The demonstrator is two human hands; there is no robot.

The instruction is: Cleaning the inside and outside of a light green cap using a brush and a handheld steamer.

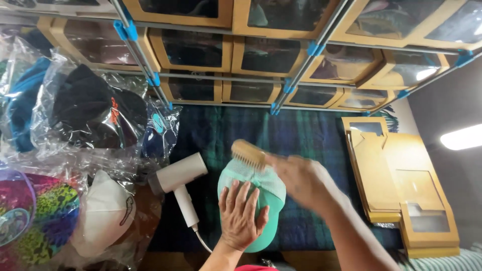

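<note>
While my left hand [242,213] lies flat, fingers spread, pinning the cap [253,200], my right hand [301,180] grips the brush [247,153] on its mesh.

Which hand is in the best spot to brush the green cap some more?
The right hand, probably. It already grips the wooden brush, whose bristles sit against the mesh back of the green cap. The left hand lies flat on the cap, pinning it to the plaid cloth.

Dryer [179,186] left of cap [261,200] (on blanket [311,145])
</note>
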